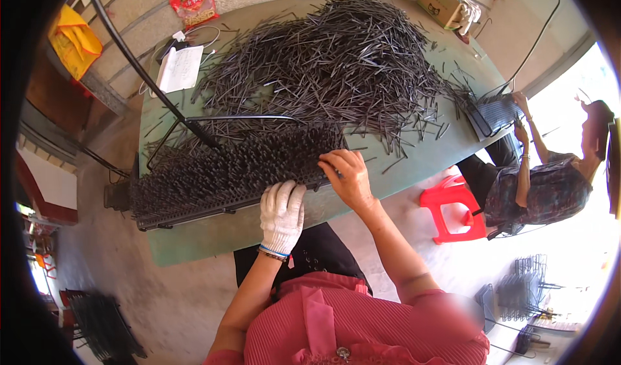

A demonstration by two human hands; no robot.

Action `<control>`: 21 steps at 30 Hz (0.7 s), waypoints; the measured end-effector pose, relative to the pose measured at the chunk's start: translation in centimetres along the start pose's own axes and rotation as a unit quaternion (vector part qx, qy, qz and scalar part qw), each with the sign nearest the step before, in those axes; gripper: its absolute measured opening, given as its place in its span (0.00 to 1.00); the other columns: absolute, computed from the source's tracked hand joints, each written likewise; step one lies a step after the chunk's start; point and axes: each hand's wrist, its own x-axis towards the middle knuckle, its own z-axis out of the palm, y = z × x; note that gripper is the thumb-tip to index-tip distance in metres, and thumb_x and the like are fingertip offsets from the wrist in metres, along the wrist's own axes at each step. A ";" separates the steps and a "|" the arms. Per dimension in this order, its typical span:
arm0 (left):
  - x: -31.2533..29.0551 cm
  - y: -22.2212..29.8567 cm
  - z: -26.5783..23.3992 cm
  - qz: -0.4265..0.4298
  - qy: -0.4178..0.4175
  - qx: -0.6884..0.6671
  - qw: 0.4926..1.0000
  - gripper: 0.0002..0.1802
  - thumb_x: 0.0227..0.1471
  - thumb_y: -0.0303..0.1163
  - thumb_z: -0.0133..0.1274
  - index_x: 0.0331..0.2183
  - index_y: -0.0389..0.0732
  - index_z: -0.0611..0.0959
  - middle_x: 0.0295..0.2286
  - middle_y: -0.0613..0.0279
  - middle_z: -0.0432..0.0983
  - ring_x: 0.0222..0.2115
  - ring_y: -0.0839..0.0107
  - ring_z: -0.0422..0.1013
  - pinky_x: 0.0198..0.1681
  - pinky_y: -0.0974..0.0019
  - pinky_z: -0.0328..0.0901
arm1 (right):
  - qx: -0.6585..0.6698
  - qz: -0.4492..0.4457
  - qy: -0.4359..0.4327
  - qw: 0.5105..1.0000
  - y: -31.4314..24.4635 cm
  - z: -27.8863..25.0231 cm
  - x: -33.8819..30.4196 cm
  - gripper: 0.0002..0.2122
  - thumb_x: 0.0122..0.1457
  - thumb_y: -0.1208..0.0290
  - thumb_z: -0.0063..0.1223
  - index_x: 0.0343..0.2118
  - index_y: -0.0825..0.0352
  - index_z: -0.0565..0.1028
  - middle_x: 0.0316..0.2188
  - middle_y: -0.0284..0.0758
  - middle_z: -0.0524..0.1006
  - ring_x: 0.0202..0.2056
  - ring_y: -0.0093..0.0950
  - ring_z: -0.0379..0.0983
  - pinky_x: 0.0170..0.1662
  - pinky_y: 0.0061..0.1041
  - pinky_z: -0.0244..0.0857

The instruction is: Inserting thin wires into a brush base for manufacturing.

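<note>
Right in front of me, the person's gloved left hand [283,213] rests with fingers close together at the front edge of a long black rack [200,211], which lies along the near side of a green table [194,241]. The bare right hand [349,179], apart from the left, bends its fingertips in at the rack's right end; I can't tell whether they pinch anything. Short dark sticks [239,161] bristle all over the rack. Beyond it sprawls a big loose heap of similar sticks [349,61], with a cardboard box [440,4] farther back.
</note>
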 end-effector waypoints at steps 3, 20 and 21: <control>-0.3 -0.5 0.6 0.016 0.019 0.011 1.000 0.22 0.41 0.28 0.56 0.43 0.45 0.77 0.43 0.60 0.68 0.45 0.59 0.66 0.51 0.51 0.62 | -0.015 -0.013 0.001 1.000 -0.1 0.1 0.2 0.07 0.49 0.76 0.62 0.32 0.66 0.79 0.30 0.34 0.76 0.33 0.32 0.73 0.38 0.29 0.62; -0.6 -0.9 1.3 0.015 0.012 0.020 1.000 0.21 0.41 0.27 0.57 0.42 0.44 0.79 0.44 0.60 0.71 0.44 0.59 0.68 0.51 0.51 0.64 | -0.243 0.173 -0.231 0.926 22.3 -4.3 2.1 0.29 0.44 0.56 0.65 0.48 0.67 0.72 0.51 0.40 0.67 0.50 0.41 0.68 0.49 0.38 0.65; -1.1 -1.2 1.5 0.011 0.003 0.027 1.000 0.18 0.45 0.31 0.56 0.42 0.45 0.79 0.44 0.59 0.70 0.45 0.57 0.66 0.53 0.49 0.61 | -0.276 0.175 -0.239 0.915 21.9 -3.9 2.3 0.30 0.45 0.53 0.65 0.49 0.65 0.72 0.51 0.39 0.66 0.49 0.40 0.69 0.48 0.40 0.65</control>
